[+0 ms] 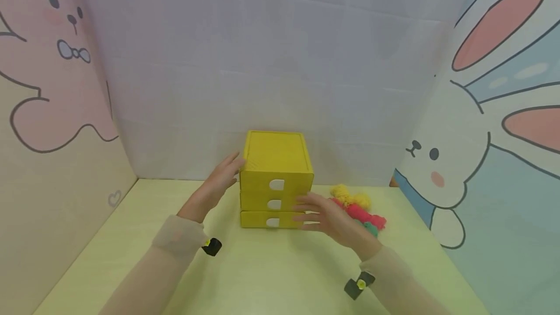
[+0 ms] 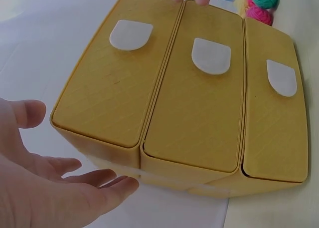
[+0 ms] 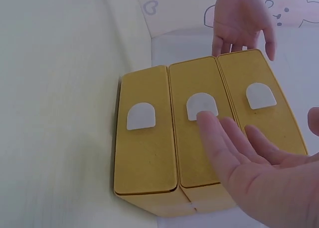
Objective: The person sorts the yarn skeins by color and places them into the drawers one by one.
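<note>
— Where is the box (image 1: 276, 152) to be found?
— It is seen standing on the table (image 1: 245, 276), in the middle, just before the back wall (image 1: 280, 62); its three drawer fronts are turned toward the person, and its back is hidden.

— What is covered or cut off?
— The lower right of the fronts is overlapped by the right hand (image 1: 328, 215) in the head view. In the right wrist view the edge of the middle handle (image 3: 202, 103) is covered by a fingertip, and the thumb is cropped by the frame. The yarn (image 1: 366, 216), in yellow, red and green, is partly masked by the right hand; it lies to the right of the box. Both sleeves (image 1: 175, 244) are cut off at the bottom edge.

— How are the hands held?
— The left hand (image 1: 218, 179) is raised at the upper left side of the box, palm turned inward, fingers nearly straight and close together, thumb held apart. The right hand is held lower, before the fronts, with its fingers extended and slightly spread.

— Is anything gripped?
— Nothing is pinched by either hand. Whether the box is touched by the left fingertips cannot be told, nor can contact be made out at the right.
</note>
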The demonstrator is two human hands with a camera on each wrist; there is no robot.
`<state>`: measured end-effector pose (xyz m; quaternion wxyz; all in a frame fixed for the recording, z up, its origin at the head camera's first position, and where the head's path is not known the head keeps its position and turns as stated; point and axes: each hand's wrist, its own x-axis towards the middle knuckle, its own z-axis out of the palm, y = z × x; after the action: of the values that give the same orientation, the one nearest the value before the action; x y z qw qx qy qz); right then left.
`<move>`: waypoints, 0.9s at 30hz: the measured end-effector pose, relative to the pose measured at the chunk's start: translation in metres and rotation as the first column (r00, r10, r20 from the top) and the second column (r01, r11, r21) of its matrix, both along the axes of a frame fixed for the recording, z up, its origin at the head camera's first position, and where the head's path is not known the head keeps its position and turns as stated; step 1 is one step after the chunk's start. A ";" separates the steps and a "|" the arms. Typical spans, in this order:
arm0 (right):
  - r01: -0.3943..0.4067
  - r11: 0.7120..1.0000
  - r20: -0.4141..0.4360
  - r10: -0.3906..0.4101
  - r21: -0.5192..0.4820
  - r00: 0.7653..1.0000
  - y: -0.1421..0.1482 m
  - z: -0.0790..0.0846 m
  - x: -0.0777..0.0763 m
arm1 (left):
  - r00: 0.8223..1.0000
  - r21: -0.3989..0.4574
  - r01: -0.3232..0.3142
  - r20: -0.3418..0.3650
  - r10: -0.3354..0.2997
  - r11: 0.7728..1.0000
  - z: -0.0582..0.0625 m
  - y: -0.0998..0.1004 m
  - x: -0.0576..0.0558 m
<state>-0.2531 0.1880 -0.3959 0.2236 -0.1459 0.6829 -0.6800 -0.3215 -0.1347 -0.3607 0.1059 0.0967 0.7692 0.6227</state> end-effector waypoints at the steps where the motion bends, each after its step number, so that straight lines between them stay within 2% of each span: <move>1: 0.001 1.000 0.007 -0.001 -0.005 1.000 -0.002 0.000 -0.001 | 1.000 0.004 -0.009 -0.001 0.009 1.000 0.000 0.002 -0.001; 16: -0.038 0.994 0.137 0.052 -0.100 0.989 -0.035 -0.001 -0.016 | 0.999 0.046 -0.036 -0.032 0.038 0.998 -0.003 0.012 -0.008; 21: -0.055 0.991 0.162 0.074 -0.119 0.984 -0.042 0.000 -0.020 | 0.999 0.050 -0.031 -0.024 0.032 0.998 -0.003 0.011 -0.008; 27: -0.052 0.985 0.191 0.083 -0.163 0.978 -0.046 0.000 -0.023 | 0.999 0.059 -0.006 -0.032 0.008 0.998 -0.004 0.008 -0.012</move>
<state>-0.2760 0.1418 -0.3962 0.3010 -0.1183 0.5964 -0.7347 -0.3338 -0.1264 -0.3649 0.0884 0.1072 0.7525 0.6437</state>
